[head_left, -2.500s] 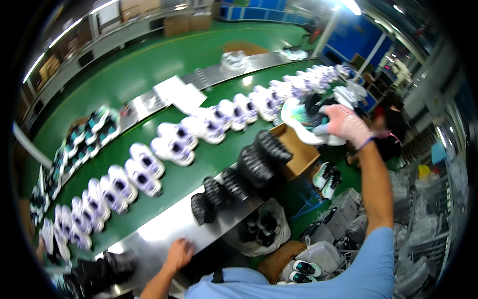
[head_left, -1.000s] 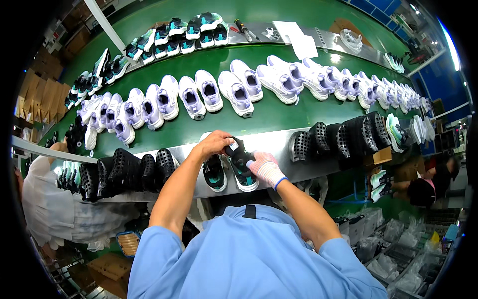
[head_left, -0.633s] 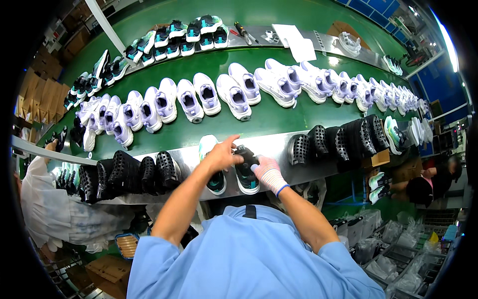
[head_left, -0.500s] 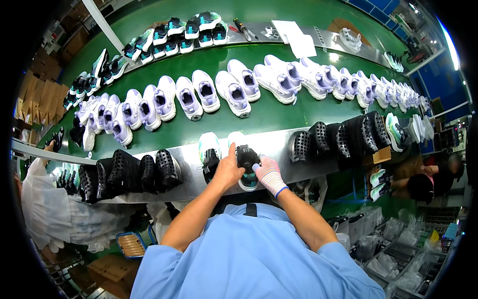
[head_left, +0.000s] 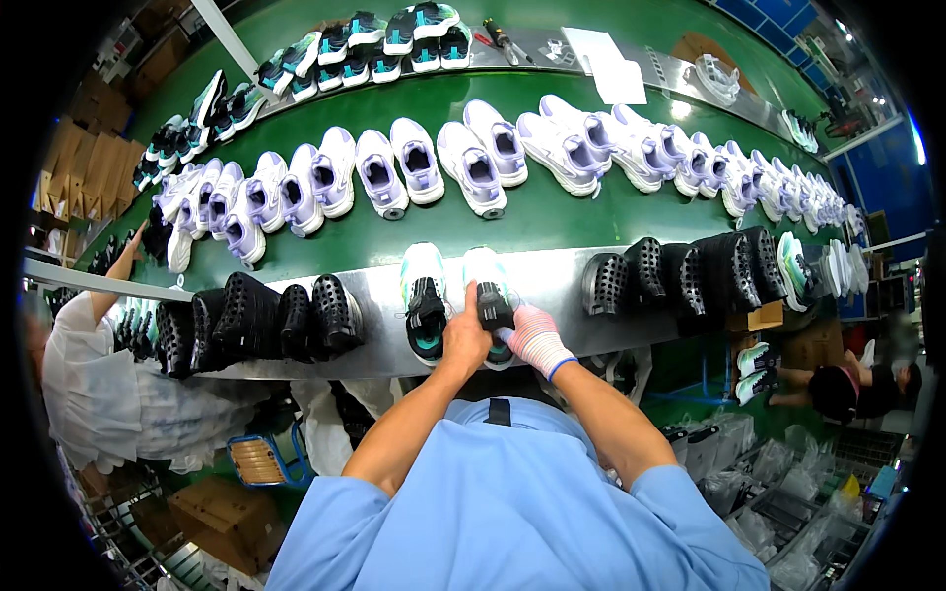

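Observation:
Two white and teal sneakers lie side by side on the steel ledge (head_left: 552,281) in front of me: the left sneaker (head_left: 425,295) and the right sneaker (head_left: 489,281). My bare left hand (head_left: 464,335) rests between them, its fingers against the right sneaker's black tongue. My right hand (head_left: 532,335), in a white knit glove, grips that same sneaker at the tongue from the right side.
Black shoe lasts (head_left: 256,315) stand in rows on the ledge at left and black lasts (head_left: 690,276) at right. Pairs of white and lilac sneakers (head_left: 473,163) ride the green belt beyond. A person in white (head_left: 89,374) works at left, another person (head_left: 847,389) at lower right.
Both hands have drawn back toward me along the right sneaker, now working at its tongue. The two sneakers stay on the ledge.

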Tool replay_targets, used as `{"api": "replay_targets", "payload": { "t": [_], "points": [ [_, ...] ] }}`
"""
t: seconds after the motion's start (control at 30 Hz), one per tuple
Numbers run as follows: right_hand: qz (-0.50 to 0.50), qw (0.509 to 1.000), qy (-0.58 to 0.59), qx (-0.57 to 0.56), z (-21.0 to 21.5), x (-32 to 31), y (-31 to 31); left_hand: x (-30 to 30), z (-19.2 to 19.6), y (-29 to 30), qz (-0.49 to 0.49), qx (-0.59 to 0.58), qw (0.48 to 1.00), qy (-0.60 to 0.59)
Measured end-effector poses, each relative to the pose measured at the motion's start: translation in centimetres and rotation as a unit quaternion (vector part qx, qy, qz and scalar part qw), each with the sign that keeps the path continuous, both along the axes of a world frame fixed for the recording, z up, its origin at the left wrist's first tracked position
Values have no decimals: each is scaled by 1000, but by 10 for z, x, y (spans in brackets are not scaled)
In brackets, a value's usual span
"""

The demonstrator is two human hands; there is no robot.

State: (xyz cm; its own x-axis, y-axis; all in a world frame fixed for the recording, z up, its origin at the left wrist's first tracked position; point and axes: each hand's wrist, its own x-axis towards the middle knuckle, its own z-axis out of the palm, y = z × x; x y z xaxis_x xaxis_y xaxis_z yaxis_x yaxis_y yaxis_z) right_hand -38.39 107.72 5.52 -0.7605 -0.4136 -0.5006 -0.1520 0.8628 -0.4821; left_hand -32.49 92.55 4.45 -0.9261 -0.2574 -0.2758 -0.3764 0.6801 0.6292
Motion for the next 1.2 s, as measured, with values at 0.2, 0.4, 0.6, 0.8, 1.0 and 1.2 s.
{"api": "replay_targets", "payload": {
  "t": [0.2, 0.4, 0.6, 0.8, 1.0, 1.2],
  "points": [
    [-68, 995, 77, 12, -22, 11, -5, 2, -3, 20, 50, -57, 997, 20],
    [-43, 997, 56, -10, -16, 0, -2, 1, 1, 8, 28, -29, 999, -1],
    [-70, 996, 44, 40, -2, -24, 30, 69, 59, -23, -29, -66, 980, 188],
    [-46, 907, 400, -126, 85, 2, 27, 83, 39, -107, 118, -119, 983, 73],
    [-89, 977, 37, -192, 46, 62, -65, 28, 40, -116, 25, 15, 1000, -11],
    [-75, 987, 61, -131, -25, 31, -111, 31, 12, -114, -34, -93, 995, 28]
  ]
}}
